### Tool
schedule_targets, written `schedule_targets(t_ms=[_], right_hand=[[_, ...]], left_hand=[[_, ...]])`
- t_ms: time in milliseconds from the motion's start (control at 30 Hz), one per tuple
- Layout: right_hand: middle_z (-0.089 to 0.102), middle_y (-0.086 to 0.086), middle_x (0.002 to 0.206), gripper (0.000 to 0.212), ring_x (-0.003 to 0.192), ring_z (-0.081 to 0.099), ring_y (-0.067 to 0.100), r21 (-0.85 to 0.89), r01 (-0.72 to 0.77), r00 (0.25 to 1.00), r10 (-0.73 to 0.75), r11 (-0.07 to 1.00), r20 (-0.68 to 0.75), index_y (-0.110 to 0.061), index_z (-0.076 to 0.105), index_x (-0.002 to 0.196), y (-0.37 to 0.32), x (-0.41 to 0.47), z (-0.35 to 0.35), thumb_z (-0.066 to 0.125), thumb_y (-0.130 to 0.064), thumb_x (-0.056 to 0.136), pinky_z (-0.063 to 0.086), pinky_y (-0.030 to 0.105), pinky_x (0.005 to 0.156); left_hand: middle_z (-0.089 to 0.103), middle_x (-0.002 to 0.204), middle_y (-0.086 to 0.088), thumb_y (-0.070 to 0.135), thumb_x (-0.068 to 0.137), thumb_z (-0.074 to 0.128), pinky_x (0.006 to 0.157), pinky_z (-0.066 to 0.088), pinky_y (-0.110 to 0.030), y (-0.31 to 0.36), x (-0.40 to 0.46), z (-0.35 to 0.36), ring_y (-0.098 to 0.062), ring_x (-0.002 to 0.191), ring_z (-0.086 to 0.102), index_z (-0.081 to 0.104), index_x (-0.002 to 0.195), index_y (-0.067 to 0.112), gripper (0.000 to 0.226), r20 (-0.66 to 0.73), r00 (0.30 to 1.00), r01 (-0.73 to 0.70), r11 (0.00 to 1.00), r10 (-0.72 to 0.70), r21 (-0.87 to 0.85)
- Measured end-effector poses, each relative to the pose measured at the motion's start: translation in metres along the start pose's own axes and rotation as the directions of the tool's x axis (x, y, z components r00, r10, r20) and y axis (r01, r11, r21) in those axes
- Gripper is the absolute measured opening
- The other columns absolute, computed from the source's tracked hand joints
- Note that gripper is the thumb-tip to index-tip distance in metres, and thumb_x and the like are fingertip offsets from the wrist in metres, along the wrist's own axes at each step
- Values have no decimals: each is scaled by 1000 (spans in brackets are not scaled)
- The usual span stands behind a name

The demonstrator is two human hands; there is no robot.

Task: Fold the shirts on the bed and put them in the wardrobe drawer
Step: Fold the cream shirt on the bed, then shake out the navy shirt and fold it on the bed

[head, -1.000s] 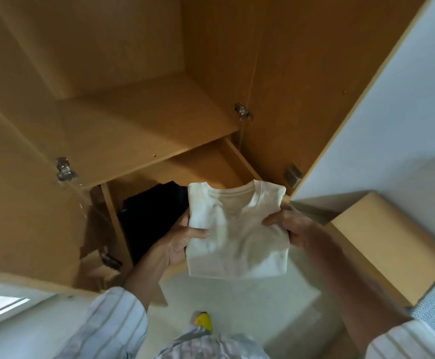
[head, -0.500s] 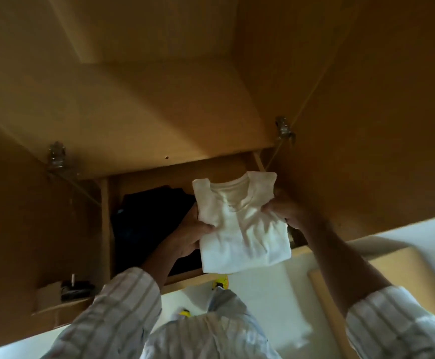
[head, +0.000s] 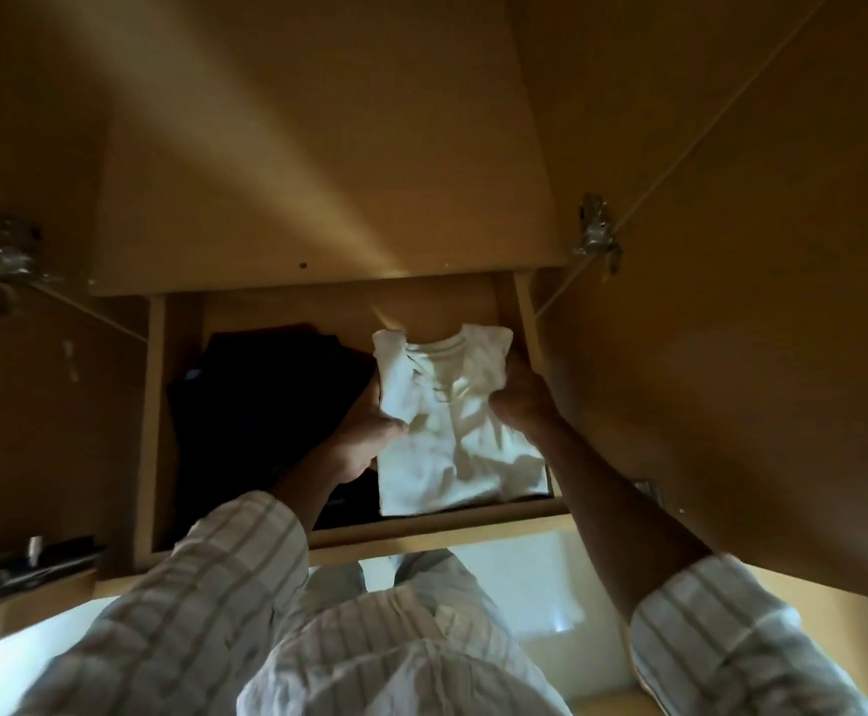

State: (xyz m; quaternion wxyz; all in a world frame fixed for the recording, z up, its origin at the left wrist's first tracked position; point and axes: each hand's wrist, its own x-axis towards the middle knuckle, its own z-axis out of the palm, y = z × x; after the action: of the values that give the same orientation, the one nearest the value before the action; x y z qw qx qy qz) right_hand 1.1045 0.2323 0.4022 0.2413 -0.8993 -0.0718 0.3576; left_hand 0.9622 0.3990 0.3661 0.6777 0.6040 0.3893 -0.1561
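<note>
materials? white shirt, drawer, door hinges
White folded shirt: soft knit fabric, probably cotton; it creases and has a ribbed collar. Drawer: light wood-look board, likely matte laminate; uniform tone, faint grain. Hinges: silvery metal, dull shine, blurred.

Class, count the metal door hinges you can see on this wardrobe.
2: one hinge on the left side, one hinge on the right, both level with the shelf edge. Others may be out of view.

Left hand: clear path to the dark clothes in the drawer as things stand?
Probably yes. The left hand sits right beside the dark clothes in the open drawer, nothing between them. But it grips the folded white shirt, so it must let go first.
</note>
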Motion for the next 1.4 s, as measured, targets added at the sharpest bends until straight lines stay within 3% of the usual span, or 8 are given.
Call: schedule_targets(t_ms=[133, 233, 367, 467, 633, 867, 1133, 1400], right_hand=[[32, 18, 157, 92, 135, 45, 39, -201, -118, 988, 96, 972, -119, -14, 1, 159, -13, -2, 18, 62, -7, 91, 43, 38, 101], [35, 32, 152, 94, 135, 44, 44, -511, -8, 937, -172, 860, -304, 3, 20, 155, -10, -14, 37, 73, -6, 78, 38, 43, 111], [36, 30, 153, 90, 141, 37, 46, -618, 213, 874, -430, 757, -226, -8, 43, 150, 11, -11, 50, 74, -2, 66, 33, 52, 114], [5, 9, 168, 91, 154, 11, 29, -502, 268, 955, -294, 822, 27, -26, 16, 160, 14, -1, 48, 60, 0, 85, 24, 41, 119], [-2, 12, 167, 95, 154, 5, 31, -526, 147, 989, -134, 838, 63, -21, 6, 160, 22, 23, 48, 69, -21, 89, 19, 41, 120], [25, 22, 160, 70, 148, 22, 41, -457, 140, 948, -253, 878, -195, -9, 30, 154, 25, 11, 47, 60, -15, 91, 21, 44, 120], [30, 13, 159, 71, 149, 24, 31, -327, 129, 966, -192, 936, -171, -13, 30, 154, 27, -4, 48, 59, -15, 89, 23, 38, 122], [67, 3, 128, 35, 115, 64, 27, -220, 163, 954, -211, 962, -214, -25, 61, 128, 31, -89, 49, 56, -29, 93, 53, 35, 95]], left_hand=[[38, 152, 3, 18, 93, 68, 63, 53, -36, -7, 4, 2, -21, 130, 48, -13, 154, 46, 105, -25, 985, 171, 962, -169, 215], [23, 163, -1, 12, 87, 69, 70, 53, -32, -10, 6, -1, -29, 133, 49, -10, 156, 43, 109, -144, 989, 95, 923, -44, 372], [51, 143, -14, 11, 84, 62, 83, 57, -38, -10, -3, 7, -36, 110, 64, 2, 158, 35, 99, -311, 944, 81, 836, 110, 542], [59, 127, -13, 21, 90, 62, 73, 58, -45, -11, -18, 16, -37, 95, 68, 14, 158, 27, 84, -401, 875, 157, 627, 270, 763], [61, 119, -8, 11, 89, 56, 78, 57, -44, -13, -13, 15, -34, 105, 65, 55, 127, 18, 39, -54, 935, -94, 392, 351, 915], [66, 113, -12, 16, 90, 55, 90, 50, -33, -12, -2, 11, -31, 113, 61, 51, 126, 12, 37, -192, 977, 94, 615, 96, 783], [63, 97, 2, 12, 88, 57, 86, 53, -31, -16, -16, 3, -27, 101, 67, 63, 116, 25, 31, -113, 991, -1, 833, 76, 554], [66, 103, -2, 9, 91, 55, 83, 53, -33, -36, -57, -18, -20, 90, 65, 65, 107, 28, 26, 67, 968, -232, 768, 241, 597]])
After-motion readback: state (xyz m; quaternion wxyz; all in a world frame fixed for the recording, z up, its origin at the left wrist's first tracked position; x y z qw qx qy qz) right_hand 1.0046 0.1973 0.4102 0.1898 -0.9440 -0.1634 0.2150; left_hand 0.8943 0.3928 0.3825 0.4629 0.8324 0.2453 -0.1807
